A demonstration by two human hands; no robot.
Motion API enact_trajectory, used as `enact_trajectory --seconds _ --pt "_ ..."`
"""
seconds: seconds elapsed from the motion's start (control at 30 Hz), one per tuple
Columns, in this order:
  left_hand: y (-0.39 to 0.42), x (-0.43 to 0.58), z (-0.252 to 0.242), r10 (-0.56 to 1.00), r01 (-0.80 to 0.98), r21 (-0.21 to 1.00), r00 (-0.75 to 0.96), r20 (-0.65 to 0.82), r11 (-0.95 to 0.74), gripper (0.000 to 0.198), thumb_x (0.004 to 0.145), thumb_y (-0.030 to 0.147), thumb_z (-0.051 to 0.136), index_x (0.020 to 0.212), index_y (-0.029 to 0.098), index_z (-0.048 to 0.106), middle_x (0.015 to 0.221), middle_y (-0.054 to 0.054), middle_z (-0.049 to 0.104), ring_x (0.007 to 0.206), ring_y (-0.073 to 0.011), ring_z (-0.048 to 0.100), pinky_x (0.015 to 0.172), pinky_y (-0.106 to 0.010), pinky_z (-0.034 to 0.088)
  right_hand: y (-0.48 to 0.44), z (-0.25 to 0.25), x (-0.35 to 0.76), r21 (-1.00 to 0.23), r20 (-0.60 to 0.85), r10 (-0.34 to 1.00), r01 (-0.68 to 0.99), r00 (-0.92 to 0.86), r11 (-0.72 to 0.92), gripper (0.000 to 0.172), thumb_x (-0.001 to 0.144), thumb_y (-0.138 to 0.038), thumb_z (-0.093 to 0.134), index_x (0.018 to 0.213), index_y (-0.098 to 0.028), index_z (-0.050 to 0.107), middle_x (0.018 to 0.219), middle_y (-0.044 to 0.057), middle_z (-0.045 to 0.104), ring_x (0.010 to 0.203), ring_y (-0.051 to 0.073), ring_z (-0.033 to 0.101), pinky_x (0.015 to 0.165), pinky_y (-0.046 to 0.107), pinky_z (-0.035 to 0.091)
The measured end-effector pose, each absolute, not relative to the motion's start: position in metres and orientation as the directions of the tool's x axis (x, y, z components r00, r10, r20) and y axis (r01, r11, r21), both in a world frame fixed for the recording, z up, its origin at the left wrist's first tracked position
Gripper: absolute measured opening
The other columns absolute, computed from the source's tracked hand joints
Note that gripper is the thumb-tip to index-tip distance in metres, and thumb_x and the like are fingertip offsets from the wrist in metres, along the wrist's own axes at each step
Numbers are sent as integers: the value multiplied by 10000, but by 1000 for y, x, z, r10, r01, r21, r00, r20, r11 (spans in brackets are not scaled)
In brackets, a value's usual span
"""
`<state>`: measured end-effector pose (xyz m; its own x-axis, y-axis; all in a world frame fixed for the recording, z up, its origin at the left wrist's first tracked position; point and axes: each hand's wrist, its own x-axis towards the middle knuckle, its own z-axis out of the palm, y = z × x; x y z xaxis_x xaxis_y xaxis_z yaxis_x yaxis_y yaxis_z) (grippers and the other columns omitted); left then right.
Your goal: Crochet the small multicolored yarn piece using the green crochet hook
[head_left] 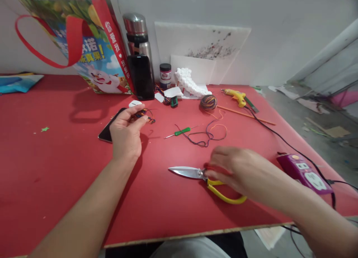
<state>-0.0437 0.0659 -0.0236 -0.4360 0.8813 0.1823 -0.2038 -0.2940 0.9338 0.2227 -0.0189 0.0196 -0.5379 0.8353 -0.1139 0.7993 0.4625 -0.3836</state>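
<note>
My left hand (127, 129) pinches a small piece of multicoloured yarn work (148, 118), dark with orange and blue strands. Loose thread ends stick out from it. On the right, my right hand (231, 166), slightly blurred, has its fingers closed over the red and yellow handles of a pair of scissors (187, 172). The blades point left and lie together, low over the table. Between and beyond my hands are a green-handled crochet hook (182, 131) and a loose strand of yarn (203, 141), which trails from a multicoloured yarn ball (208, 102).
A dark phone (107, 133) lies beneath my left hand. Behind stand a gift bag (97, 60), a steel flask (137, 27), a black phone (141, 79) and a jar (165, 75). A yellow glue gun (236, 97) and purple power strip (304, 172) with cables lie right.
</note>
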Motion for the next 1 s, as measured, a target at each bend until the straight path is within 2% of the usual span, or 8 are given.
enact_trajectory --seconds 0.1,0.27,0.53,0.63,0.73,0.83,0.9,1.0 --pt "66 -41 -30 897 -199 946 -414 155 -255 270 639 133 827 896 215 839 907 -21 771 793 -135 643 789 -287 526 13 23 176 -200 -127 773 780 -621 593 278 1029 -68 477 998 -136 745 1068 165 731 943 283 687 769 377 489" --pt "61 -38 -36 895 -111 965 -411 173 -238 281 672 169 831 950 208 854 897 -23 789 774 -136 631 772 -280 499 60 0 119 -210 -101 778 777 -621 593 331 962 62 449 1027 -33 759 1129 281 737 1116 364 684 893 441 544" --pt "59 -37 -34 925 -178 967 -365 106 -181 283 644 178 839 925 199 853 819 -14 756 742 -135 614 738 -278 483 86 -13 135 -406 -6 830 760 -558 508 190 1041 -326 686 1161 -182 719 1195 81 729 1038 221 718 919 411 620" --pt "59 -36 -35 931 -212 961 -350 98 -181 284 643 176 834 926 200 849 808 -10 739 718 -126 602 720 -275 485 90 0 153 -535 110 861 701 -497 472 129 989 -136 615 901 -150 708 933 48 697 941 208 687 935 377 549" --pt "59 -35 -34 945 -243 955 -316 87 -170 273 626 171 836 897 200 843 811 -13 738 715 -127 606 713 -275 494 91 10 176 -665 220 900 617 -376 420 62 962 -204 609 980 -189 667 878 14 664 826 162 636 843 327 538" --pt "57 -33 -33 953 -264 953 -295 66 -148 272 609 177 850 880 199 839 822 -19 745 728 -132 618 706 -272 505 85 8 196 -955 241 968 162 -70 249 115 888 -277 703 965 -220 639 847 -18 635 760 131 622 761 282 550" --pt "54 -31 -32 962 -261 957 -267 52 -124 285 617 191 857 902 202 842 822 -20 748 726 -133 623 705 -274 519 77 3 206 -983 84 996 -162 16 86 191 819 -269 772 954 -227 643 865 -22 646 775 126 661 725 259 568" --pt "49 -27 -31 982 -239 967 -188 37 -82 301 650 208 858 951 210 850 828 -23 752 714 -130 623 710 -276 536 64 0 214 -931 -99 995 -354 5 -91 311 791 -228 802 1066 -243 658 815 -45 626 708 117 660 610 225 558"
